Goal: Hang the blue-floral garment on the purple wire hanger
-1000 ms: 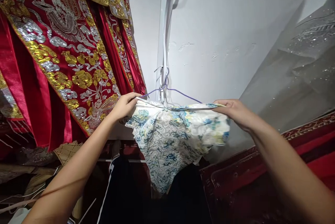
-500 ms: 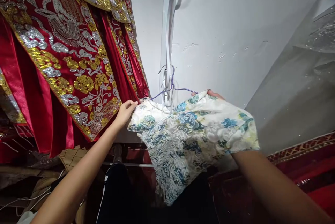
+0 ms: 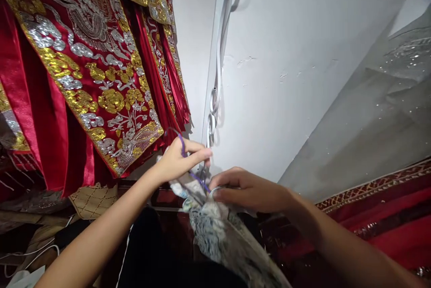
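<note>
A white floral blouse (image 3: 212, 225) with blue and green patterning hangs bunched and turned sideways in front of me, its lower part trailing down to the right. A purple wire clothes hanger (image 3: 198, 180) runs into its neckline, and the hook sticks up at the upper left. My left hand (image 3: 180, 160) is closed around the hanger near its neck, thumb pointing right. Lower and to the right, my right hand (image 3: 244, 187) pinches the blouse at the collar beside the hanger's arm; its fingertips are partly hidden.
Red costumes with gold and silver embroidery (image 3: 111, 99) hang at the left. White looped straps (image 3: 215, 99) run down the pale wall (image 3: 269, 54). Sheer glittery fabric (image 3: 387, 99) covers the right side, above red cloth (image 3: 387, 229). A white cable (image 3: 37, 254) lies at lower left.
The blouse was spread wide between both hands, with the hanger by the straps. It is now lower and bunched; my left hand has moved onto the hanger, my right to the collar.
</note>
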Action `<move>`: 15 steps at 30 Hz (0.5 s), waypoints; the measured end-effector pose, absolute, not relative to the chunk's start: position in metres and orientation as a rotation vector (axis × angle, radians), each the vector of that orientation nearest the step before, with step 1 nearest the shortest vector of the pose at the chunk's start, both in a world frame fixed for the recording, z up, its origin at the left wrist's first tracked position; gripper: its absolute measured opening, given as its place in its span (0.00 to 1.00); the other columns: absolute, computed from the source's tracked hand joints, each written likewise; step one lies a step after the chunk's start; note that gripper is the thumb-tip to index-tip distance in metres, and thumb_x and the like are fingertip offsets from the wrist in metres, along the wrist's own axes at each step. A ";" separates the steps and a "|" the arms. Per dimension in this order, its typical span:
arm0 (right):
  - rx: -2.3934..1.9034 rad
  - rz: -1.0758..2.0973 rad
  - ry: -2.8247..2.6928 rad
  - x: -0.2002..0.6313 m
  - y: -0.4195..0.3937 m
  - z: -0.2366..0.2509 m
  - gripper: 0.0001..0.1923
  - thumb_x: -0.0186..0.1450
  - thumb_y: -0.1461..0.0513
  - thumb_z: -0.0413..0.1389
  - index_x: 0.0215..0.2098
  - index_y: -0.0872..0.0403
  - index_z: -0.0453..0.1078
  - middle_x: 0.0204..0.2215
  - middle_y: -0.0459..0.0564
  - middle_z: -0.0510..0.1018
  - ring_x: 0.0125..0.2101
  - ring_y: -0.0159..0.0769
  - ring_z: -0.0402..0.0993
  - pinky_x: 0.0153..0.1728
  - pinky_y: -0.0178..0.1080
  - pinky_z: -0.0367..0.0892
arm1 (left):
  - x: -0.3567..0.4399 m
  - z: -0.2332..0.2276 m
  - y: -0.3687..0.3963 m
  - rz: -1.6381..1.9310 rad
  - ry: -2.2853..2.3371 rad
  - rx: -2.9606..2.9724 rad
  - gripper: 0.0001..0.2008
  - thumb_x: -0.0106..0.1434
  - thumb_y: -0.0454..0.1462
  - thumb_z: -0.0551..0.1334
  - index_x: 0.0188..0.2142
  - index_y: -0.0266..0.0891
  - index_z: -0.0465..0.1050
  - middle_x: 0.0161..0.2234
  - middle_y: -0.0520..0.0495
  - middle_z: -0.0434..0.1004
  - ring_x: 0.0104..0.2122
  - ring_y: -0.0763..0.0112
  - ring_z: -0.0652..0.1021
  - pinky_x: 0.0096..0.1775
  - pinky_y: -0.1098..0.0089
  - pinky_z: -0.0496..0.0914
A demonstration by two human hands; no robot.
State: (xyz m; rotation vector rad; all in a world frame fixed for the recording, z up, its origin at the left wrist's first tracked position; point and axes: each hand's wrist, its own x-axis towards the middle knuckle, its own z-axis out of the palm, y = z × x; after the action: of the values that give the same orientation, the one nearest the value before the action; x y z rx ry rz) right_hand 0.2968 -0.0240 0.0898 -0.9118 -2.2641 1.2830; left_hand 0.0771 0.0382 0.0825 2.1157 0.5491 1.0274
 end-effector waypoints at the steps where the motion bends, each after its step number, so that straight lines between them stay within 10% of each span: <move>1: -0.940 1.119 -2.295 0.297 -0.018 0.083 0.13 0.69 0.55 0.54 0.42 0.52 0.78 0.35 0.48 0.81 0.35 0.37 0.75 0.37 0.37 0.70 | 0.078 0.077 0.035 1.088 0.561 2.065 0.27 0.71 0.52 0.54 0.26 0.36 0.79 0.17 0.51 0.66 0.19 0.75 0.65 0.24 0.71 0.58; 4: -1.094 0.536 -2.309 0.303 0.009 0.053 0.24 0.67 0.55 0.57 0.61 0.47 0.69 0.56 0.53 0.76 0.55 0.49 0.71 0.55 0.49 0.67 | 0.075 0.066 0.032 1.344 0.476 1.898 0.35 0.71 0.56 0.48 0.19 0.36 0.76 0.12 0.52 0.57 0.14 0.77 0.55 0.21 0.69 0.48; 8: -0.990 0.116 -2.475 0.287 0.035 0.000 0.58 0.57 0.55 0.65 0.75 0.53 0.37 0.73 0.61 0.46 0.71 0.57 0.44 0.68 0.59 0.47 | 0.076 0.071 0.028 1.521 0.272 1.679 0.38 0.69 0.61 0.46 0.18 0.38 0.76 0.10 0.53 0.50 0.14 0.74 0.57 0.22 0.69 0.53; 12: -0.847 -0.148 -2.349 0.252 0.039 -0.021 0.54 0.59 0.55 0.60 0.74 0.54 0.34 0.72 0.63 0.45 0.72 0.59 0.36 0.68 0.64 0.38 | 0.089 0.094 0.021 1.549 0.115 1.410 0.41 0.69 0.63 0.41 0.15 0.39 0.70 0.09 0.54 0.46 0.13 0.76 0.54 0.23 0.69 0.60; 15: -0.820 -0.197 -2.173 0.247 0.040 -0.003 0.42 0.59 0.60 0.56 0.70 0.54 0.49 0.62 0.61 0.65 0.66 0.57 0.54 0.66 0.62 0.47 | 0.091 0.107 0.025 1.543 0.072 1.268 0.39 0.68 0.63 0.42 0.16 0.39 0.66 0.09 0.55 0.46 0.12 0.77 0.54 0.23 0.69 0.64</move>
State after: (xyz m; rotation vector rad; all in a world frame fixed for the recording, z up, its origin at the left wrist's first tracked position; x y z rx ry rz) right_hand 0.2473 0.0397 -0.0030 -0.8199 -2.1732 -0.1972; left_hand 0.0909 0.0254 0.1070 1.2681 0.0722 1.5431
